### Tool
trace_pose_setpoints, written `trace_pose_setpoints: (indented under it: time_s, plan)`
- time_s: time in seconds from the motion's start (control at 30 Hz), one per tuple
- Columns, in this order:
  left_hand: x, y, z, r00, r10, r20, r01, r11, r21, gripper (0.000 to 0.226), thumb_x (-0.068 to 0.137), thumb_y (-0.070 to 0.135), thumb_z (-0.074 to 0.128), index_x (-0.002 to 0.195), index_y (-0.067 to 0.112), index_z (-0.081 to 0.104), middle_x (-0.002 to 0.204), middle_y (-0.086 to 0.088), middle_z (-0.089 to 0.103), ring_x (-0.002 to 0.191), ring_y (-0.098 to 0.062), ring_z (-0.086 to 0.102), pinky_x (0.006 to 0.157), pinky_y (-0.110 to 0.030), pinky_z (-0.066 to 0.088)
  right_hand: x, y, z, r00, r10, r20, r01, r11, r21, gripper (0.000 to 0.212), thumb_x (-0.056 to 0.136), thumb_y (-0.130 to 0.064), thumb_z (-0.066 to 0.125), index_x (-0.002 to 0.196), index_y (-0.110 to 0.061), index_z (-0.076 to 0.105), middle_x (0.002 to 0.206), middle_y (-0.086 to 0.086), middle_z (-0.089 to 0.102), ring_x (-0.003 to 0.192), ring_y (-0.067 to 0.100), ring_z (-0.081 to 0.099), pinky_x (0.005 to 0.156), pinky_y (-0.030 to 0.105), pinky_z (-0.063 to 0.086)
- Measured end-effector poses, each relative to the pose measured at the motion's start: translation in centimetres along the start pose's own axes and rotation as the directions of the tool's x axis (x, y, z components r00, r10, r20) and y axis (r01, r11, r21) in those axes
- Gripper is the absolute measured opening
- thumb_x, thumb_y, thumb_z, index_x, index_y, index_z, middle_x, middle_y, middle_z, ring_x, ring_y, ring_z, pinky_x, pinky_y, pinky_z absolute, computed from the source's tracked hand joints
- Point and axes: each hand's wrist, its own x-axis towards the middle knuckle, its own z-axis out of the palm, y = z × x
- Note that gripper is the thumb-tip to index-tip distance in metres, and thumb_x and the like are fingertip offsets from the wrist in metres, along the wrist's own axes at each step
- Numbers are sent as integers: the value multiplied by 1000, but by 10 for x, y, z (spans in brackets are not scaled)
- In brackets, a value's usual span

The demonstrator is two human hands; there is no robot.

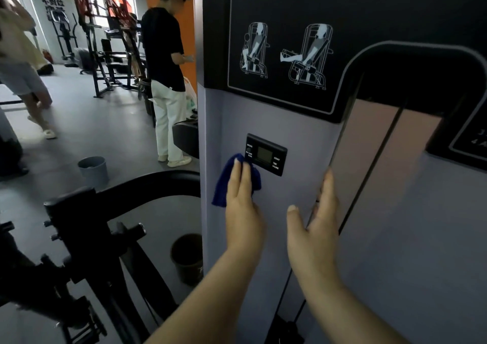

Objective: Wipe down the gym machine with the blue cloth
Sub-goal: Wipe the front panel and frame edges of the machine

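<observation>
Head view: the left hand [241, 198] reaches up with straight fingers, pressing the blue cloth [224, 182] flat against the gym machine's grey panel [284, 122], just beside the lower left corner of the small black counter display [266, 155]. The right hand [315, 219] is spread open, holding nothing, fingertips on the panel's edge by the weight-stack window [374, 143].

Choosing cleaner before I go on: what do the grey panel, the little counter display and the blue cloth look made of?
Grey panel: smooth matte sheet, painted metal or plastic; can't tell. Counter display: black plastic housing, glassy screen. Blue cloth: soft fuzzy fabric, probably microfibre, pressed flat by left hand.
</observation>
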Motion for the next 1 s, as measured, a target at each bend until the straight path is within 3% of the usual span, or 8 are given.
trace_pose_setpoints:
  time_s: [0.17, 0.3, 0.4, 0.5, 0.6, 0.73, 0.83, 1.0]
  plan:
    - [-7, 12, 6, 998, -51, -30, 50, 998, -22, 86, 93, -11, 47, 153, 32, 4, 161, 15, 4, 140, 4, 12, 110, -5, 14, 0, 0, -1, 1000, -12, 10, 12, 1000, -2, 86, 96, -9, 55, 151, -49, 4, 157, -25, 15, 143, -9, 15, 117, 22, 18]
    - [-37, 14, 16, 996, 75, 40, -74, 997, -28, 94, 93, -7, 53, 148, 41, -6, 161, 18, -4, 147, -1, 9, 120, -27, 20, 1, -2, -2, 1000, 11, 28, -11, 1000, 8, 85, 96, -9, 55, 151, -49, 4, 153, -30, 13, 142, -10, 14, 115, 20, 18]
    - [-12, 17, 8, 998, -55, -12, 55, 998, -18, 85, 93, -12, 46, 151, 31, 3, 161, 15, 2, 137, 7, 6, 117, -14, 11, 1, -1, -5, 999, 3, 49, -3, 1000, 2, 86, 96, -9, 56, 152, -46, 3, 156, -26, 13, 143, -8, 14, 115, 20, 17]
    - [-3, 27, 6, 992, -116, -40, 115, 993, -32, 76, 95, -13, 43, 154, 23, 11, 162, 10, 7, 129, 12, 7, 96, 9, 1, 2, -1, -7, 998, -8, 70, 8, 1000, 10, 88, 95, -7, 57, 152, -46, 2, 154, -28, 12, 143, -10, 13, 115, 18, 16]
    - [-31, 34, 20, 999, -20, 40, 23, 997, -74, 65, 102, 4, 41, 155, 26, 10, 160, 16, 6, 131, 27, 1, 100, 8, 4, 3, 1, -9, 997, -5, 75, 3, 1000, 19, 84, 96, -9, 56, 152, -47, 6, 153, -30, 14, 143, -10, 15, 118, 24, 19]
    - [-56, 19, 32, 965, 243, 96, -254, 959, 126, 67, 100, 17, 49, 156, 15, 12, 164, 7, -3, 148, -2, -6, 118, -13, 0, 4, 1, -15, 998, 15, 58, -21, 993, 115, 70, 100, -13, 51, 149, -51, 17, 150, -34, 22, 140, -12, 22, 120, 31, 25]
    - [-55, 13, 31, 950, 301, 80, -308, 947, 95, 62, 98, 12, 55, 153, 13, 27, 164, 9, 9, 149, -6, 7, 116, -12, 3, 5, -1, -19, 996, 60, 71, -74, 974, 212, 62, 101, -18, 50, 148, -50, 25, 149, -34, 29, 136, -15, 28, 118, 27, 28]
    - [-35, 32, 18, 867, 497, 26, -492, 849, 193, 71, 86, 0, 67, 149, 8, 35, 158, -1, 21, 143, -19, 30, 112, -30, 35, 8, -4, -26, 987, 110, 114, -144, 922, 360, 49, 103, -24, 46, 147, -43, 36, 147, -28, 40, 130, -18, 36, 101, 6, 35]
